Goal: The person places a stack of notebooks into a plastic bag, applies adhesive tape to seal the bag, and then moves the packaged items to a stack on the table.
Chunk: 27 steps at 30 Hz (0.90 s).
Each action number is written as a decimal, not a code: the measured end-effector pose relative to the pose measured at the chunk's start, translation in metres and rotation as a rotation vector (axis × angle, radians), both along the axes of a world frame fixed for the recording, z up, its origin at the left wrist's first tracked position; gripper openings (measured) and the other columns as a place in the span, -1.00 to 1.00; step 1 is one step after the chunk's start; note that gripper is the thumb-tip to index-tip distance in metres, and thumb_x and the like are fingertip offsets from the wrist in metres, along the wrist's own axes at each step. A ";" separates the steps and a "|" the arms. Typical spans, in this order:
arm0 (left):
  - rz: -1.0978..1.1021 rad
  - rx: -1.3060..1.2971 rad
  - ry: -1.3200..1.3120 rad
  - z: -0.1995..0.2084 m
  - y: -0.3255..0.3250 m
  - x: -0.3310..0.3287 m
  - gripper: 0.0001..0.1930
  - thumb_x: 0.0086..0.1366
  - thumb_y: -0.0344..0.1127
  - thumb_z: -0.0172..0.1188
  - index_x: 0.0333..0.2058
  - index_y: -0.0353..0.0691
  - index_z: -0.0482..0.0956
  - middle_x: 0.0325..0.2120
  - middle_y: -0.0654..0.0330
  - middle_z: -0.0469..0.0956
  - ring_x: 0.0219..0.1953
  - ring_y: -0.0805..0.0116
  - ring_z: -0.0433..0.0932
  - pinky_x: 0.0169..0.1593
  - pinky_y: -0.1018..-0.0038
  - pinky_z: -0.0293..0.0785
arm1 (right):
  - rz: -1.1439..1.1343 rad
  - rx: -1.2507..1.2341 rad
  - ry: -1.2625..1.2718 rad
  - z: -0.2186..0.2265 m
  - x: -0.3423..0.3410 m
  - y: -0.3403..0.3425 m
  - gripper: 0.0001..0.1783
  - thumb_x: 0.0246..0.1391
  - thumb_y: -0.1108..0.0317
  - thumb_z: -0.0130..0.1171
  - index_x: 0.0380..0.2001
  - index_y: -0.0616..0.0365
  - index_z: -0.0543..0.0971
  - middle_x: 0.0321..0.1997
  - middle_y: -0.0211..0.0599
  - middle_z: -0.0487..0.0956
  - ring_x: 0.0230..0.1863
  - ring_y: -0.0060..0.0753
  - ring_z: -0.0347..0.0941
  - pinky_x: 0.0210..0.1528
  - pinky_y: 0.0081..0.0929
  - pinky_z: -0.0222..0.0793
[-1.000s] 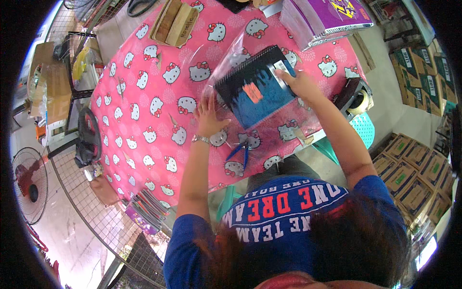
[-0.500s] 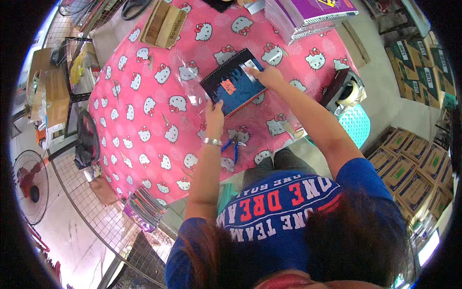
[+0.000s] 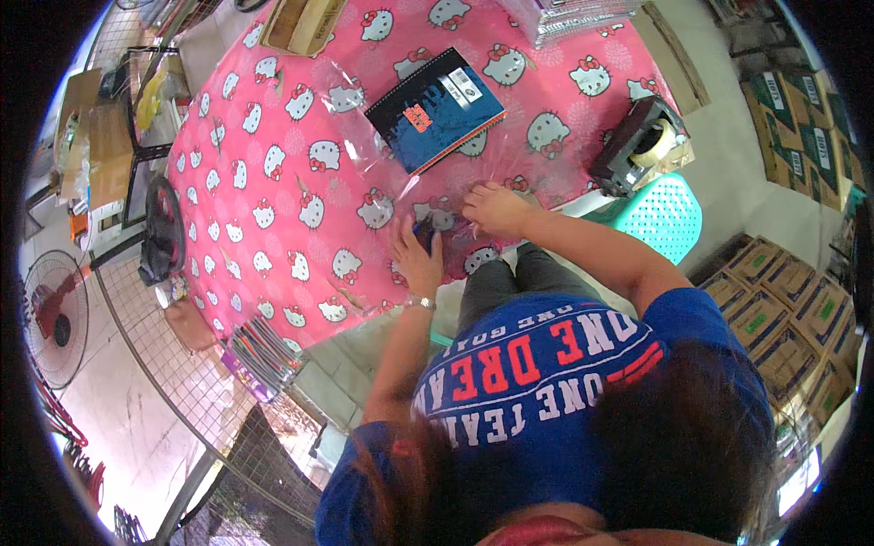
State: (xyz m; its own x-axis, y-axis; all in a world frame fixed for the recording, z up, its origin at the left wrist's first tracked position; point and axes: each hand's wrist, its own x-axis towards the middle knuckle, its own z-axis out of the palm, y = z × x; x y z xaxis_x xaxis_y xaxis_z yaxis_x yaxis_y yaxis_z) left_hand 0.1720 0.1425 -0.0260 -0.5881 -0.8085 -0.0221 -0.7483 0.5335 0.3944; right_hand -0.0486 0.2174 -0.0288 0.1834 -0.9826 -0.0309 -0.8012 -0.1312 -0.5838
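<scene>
A spiral notebook (image 3: 435,114) with a dark blue cover, orange print and a white label lies tilted on the pink-patterned table cover (image 3: 360,259). Clear plastic film (image 3: 364,159) shows around and below it. Near the table's front edge, my left hand (image 3: 417,259) is closed around dark blue pliers (image 3: 424,233), mostly hidden by the fingers. To its right, my right hand (image 3: 496,211) has curled fingers pinched low over the table, where the wrinkled clear plastic appears to be gripped. Neither hand touches the notebook.
A tape dispenser (image 3: 646,146) stands at the table's right edge, beside a turquoise stool (image 3: 660,218). Wooden pieces (image 3: 303,25) and a plastic-wrapped stack (image 3: 583,20) lie at the far side. Cartons (image 3: 774,300) stand right, a fan (image 3: 56,314) left.
Both hands have let go of the notebook and drawn back toward me. It now rests on the table. My left hand has reached the pliers, and the view has shifted slightly.
</scene>
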 end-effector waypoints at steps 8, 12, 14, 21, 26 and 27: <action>-0.028 -0.060 -0.056 -0.022 0.025 0.047 -0.36 0.25 -0.09 0.07 0.23 -0.20 0.10 0.27 0.02 0.04 0.34 -0.06 -0.10 0.31 -0.07 -0.26 | -0.129 0.224 -0.240 0.044 -0.016 -0.052 -0.74 -0.01 0.24 0.06 -0.22 0.02 0.49 -0.39 -0.05 0.55 -0.29 0.05 0.51 -0.26 -0.03 0.39; -0.057 -0.268 0.268 0.027 0.004 -0.035 -0.34 0.19 -0.15 0.12 0.21 -0.19 0.12 0.22 0.03 0.13 0.29 -0.05 0.00 0.30 -0.09 -0.24 | 0.020 0.170 0.050 0.085 -0.010 -0.069 -0.72 0.04 0.22 0.04 -0.17 0.02 0.48 -0.28 -0.07 0.58 -0.16 -0.04 0.51 -0.15 -0.10 0.39; -0.105 -0.400 0.248 0.042 -0.015 -0.065 -0.34 0.15 -0.18 0.14 0.20 -0.19 0.14 0.16 0.02 0.24 0.25 -0.03 0.13 0.30 -0.07 -0.21 | -0.027 -0.055 0.075 0.084 -0.012 -0.061 -0.70 0.03 0.23 0.04 -0.13 -0.01 0.46 -0.24 -0.11 0.57 -0.09 -0.08 0.49 -0.07 -0.10 0.35; -0.228 0.066 0.027 0.089 -0.086 -0.056 -0.67 0.11 -0.33 0.13 -0.09 -0.13 0.53 -0.25 0.07 0.55 -0.19 0.15 0.53 -0.13 0.31 0.45 | -0.392 -0.014 0.404 0.085 -0.116 0.005 -0.50 -0.08 0.24 0.18 0.03 -0.10 0.46 -0.16 -0.23 0.57 -0.01 -0.18 0.45 0.13 -0.11 0.21; 0.082 0.665 0.115 0.098 -0.196 -0.029 -0.81 0.22 -0.33 0.09 -0.23 -0.25 0.55 -0.28 0.11 0.56 -0.21 0.23 0.53 -0.11 0.35 0.43 | -0.456 0.042 -0.470 0.065 -0.221 -0.057 -0.87 -0.03 0.41 0.14 -0.36 0.17 0.58 -0.40 -0.22 0.61 -0.34 -0.43 0.56 -0.31 -0.42 0.44; 0.324 0.783 0.220 0.096 -0.207 -0.029 -0.80 0.23 -0.31 0.09 -0.25 -0.30 0.53 -0.28 0.10 0.53 -0.21 0.24 0.50 -0.08 0.37 0.42 | -0.462 0.036 -0.472 0.049 -0.226 -0.066 -0.87 -0.03 0.41 0.14 -0.36 0.17 0.58 -0.40 -0.22 0.61 -0.34 -0.43 0.56 -0.31 -0.42 0.44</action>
State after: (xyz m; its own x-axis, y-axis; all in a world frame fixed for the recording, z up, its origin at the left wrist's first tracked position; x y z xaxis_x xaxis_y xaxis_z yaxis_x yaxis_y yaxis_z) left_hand 0.1426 -0.0647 0.0697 -0.3882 -0.7365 -0.5539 -0.6798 -0.1770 0.7117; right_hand -0.2746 0.1514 0.0200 -0.2551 -0.9632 -0.0846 -0.4275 0.1908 -0.8837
